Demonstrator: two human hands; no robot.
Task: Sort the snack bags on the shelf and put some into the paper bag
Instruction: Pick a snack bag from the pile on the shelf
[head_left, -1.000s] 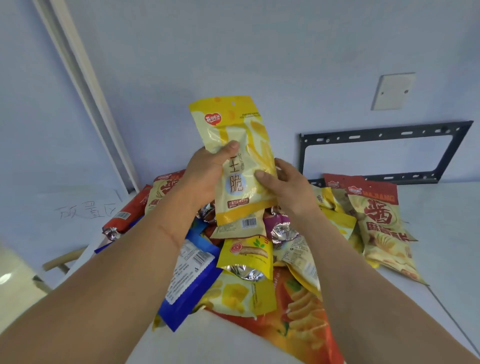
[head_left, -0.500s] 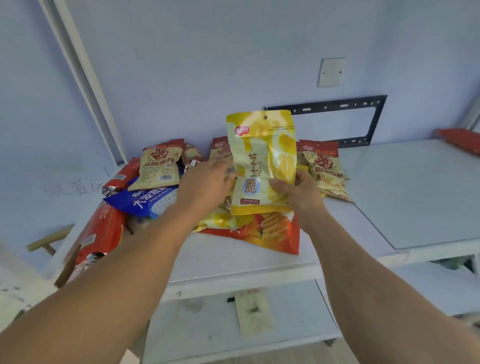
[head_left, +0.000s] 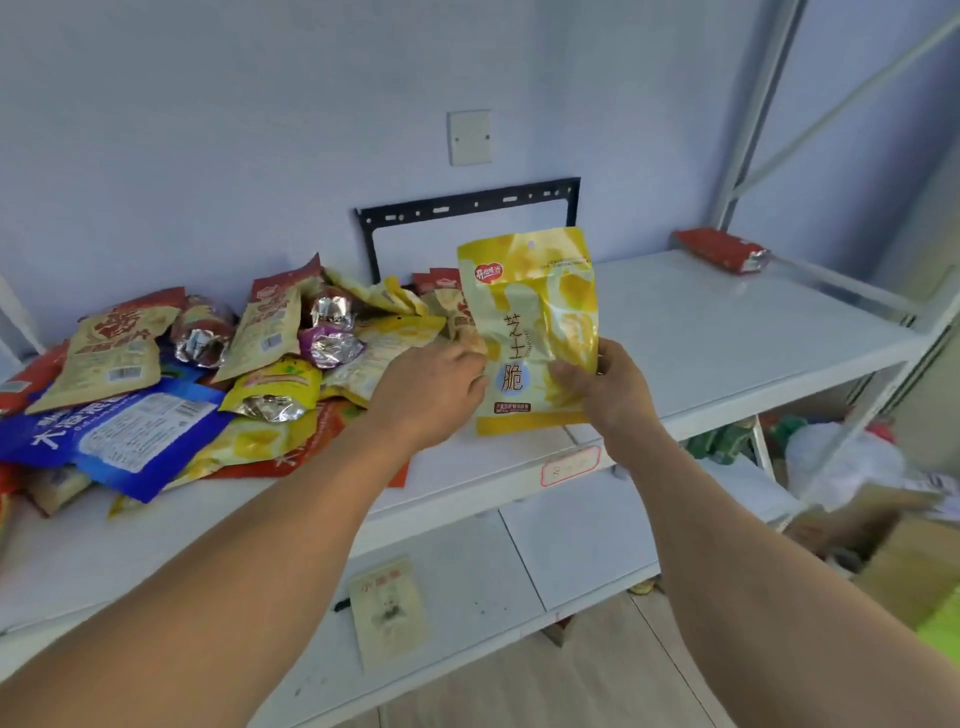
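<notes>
Sorting barely begun: my right hand (head_left: 605, 387) grips the yellow bag (head_left: 535, 322) upright above the shelf (head_left: 727, 332), left hand (head_left: 431, 387) open beside it, pile (head_left: 208, 374) unsorted, paper bag unseen

I see a white wall plate (head_left: 469, 137), black metal bracket (head_left: 470, 205) below it, cardboard box (head_left: 906, 561) on floor right.
</notes>
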